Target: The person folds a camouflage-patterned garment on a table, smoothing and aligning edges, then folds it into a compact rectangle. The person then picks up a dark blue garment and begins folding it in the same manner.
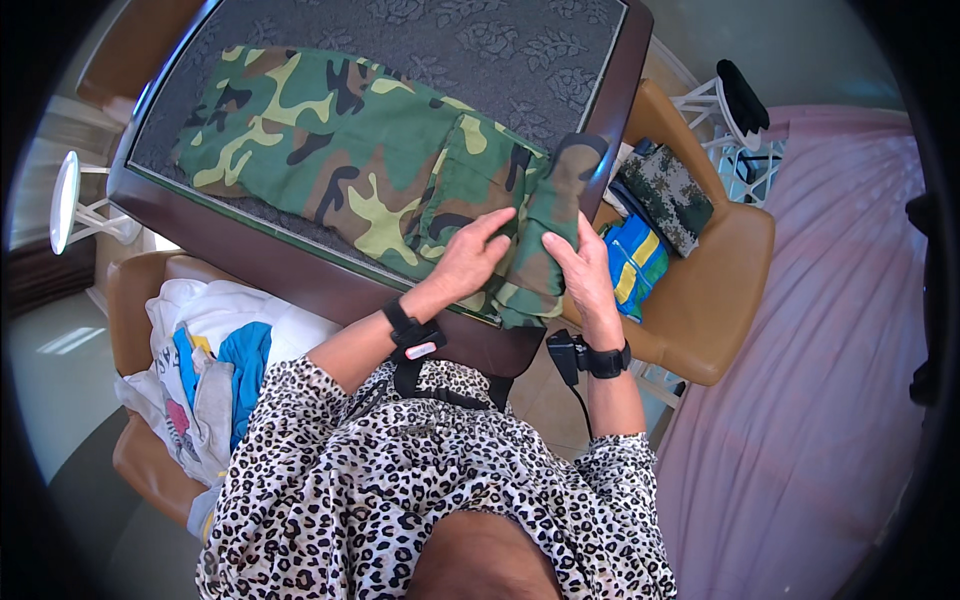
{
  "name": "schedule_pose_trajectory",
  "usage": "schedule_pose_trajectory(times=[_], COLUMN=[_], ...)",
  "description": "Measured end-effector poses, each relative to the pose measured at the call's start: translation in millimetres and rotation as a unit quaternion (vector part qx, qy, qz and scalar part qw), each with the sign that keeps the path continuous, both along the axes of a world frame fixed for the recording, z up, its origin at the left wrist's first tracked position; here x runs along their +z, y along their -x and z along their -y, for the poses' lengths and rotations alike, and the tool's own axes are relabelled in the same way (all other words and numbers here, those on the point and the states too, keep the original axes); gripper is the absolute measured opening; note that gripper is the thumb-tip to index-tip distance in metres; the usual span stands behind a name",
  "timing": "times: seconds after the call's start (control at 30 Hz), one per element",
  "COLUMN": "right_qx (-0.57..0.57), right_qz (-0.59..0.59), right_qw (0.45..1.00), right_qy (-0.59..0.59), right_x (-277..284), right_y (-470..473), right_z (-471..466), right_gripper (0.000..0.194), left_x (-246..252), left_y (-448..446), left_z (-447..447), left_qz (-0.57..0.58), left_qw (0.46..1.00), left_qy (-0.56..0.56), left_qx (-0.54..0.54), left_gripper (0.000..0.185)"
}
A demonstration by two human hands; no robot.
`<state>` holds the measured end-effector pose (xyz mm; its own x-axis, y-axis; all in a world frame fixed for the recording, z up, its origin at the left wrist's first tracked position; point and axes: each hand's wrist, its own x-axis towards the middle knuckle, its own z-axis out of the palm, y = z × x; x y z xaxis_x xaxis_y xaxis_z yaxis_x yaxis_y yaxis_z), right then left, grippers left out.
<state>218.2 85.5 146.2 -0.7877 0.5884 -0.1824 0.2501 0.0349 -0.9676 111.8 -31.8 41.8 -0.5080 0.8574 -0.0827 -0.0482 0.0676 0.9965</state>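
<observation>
Camouflage trousers (300, 142) in green, brown, black and yellow-green lie lengthwise across the table (495, 45), with a side pocket visible near my hands. Their right end is turned over into a thick fold (546, 225) at the table's right edge. My left hand (476, 251) rests on the cloth just left of this fold, thumb and fingers apart. On the fold's right side, my right hand (589, 262) grips the cloth with its thumb on top. The fingers behind the fold are partly hidden.
A tan chair (720, 277) at the right holds folded clothes, including a blue-and-yellow garment (634, 259) and a digital-camouflage piece (667, 195). Another chair (139, 457) at lower left bears a loose pile of clothes (214, 360). Pink fabric (817, 337) hangs at far right.
</observation>
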Motion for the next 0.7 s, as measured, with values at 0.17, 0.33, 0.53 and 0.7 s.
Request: schedule_pose_trajectory(times=[0.17, 0.33, 0.53, 0.7], right_qx=[0.006, -0.073, -0.218, -0.256], right_qz=[-0.027, -0.062, -0.023, -0.014], right_qw=[1.0, 0.995, 0.974, 0.958], right_qy=[0.012, 0.001, 0.062, 0.126], right_x=[10.6, 15.9, -29.8, -54.1], right_y=[8.9, -35.4, -69.1, -81.6], right_z=[7.1, 9.9, -5.5, -16.3], right_gripper=[0.046, 0.046, 0.051, 0.051], left_x=[1.5, 12.0, 12.7, 7.6], left_y=[27.1, 33.5, 20.4, 3.3], left_z=[4.8, -33.8, -70.6, -83.9], left_qz=[0.134, -0.09, -0.402, -0.527], left_qw=[0.99, 0.996, 0.907, 0.83], left_qy=[-0.05, -0.01, 0.095, 0.141], left_qx=[0.021, -0.016, -0.085, -0.116], left_gripper=[0.042, 0.04, 0.047, 0.06])
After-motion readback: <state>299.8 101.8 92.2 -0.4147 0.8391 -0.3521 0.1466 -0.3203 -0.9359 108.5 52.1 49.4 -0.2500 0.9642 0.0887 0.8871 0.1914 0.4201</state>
